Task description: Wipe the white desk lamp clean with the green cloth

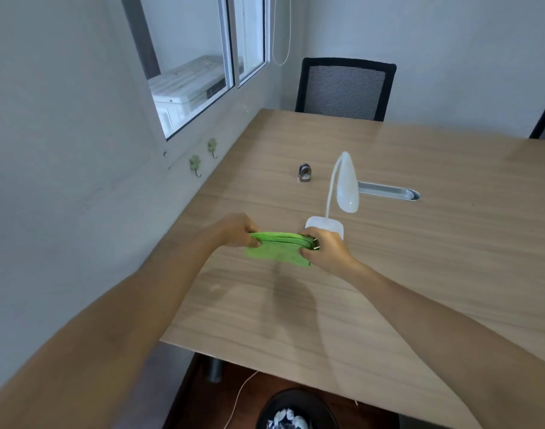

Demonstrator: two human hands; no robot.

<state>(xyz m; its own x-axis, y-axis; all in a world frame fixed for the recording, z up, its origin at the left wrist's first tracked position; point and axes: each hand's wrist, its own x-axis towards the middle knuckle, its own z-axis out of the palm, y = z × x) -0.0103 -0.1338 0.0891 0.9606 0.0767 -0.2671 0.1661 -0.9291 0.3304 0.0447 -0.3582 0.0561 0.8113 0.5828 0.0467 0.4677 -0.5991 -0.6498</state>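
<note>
Near the tabletop's left edge: left hand (238, 231) and right hand (322, 246) grip folded green cloth (277, 249) beside white gooseneck desk lamp (345, 187); advisable to steady base while wiping.

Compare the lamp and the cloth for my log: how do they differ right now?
The lamp is white and stands on the table; the cloth is green and folded, held above the table. No hand touches the lamp, while the left hand and right hand grip the cloth's ends. Both sit near the table's left side.

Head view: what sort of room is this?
Probably a small office or meeting room: a long wooden table with a cable slot, a black mesh chair, and a wastebasket underneath.
</note>
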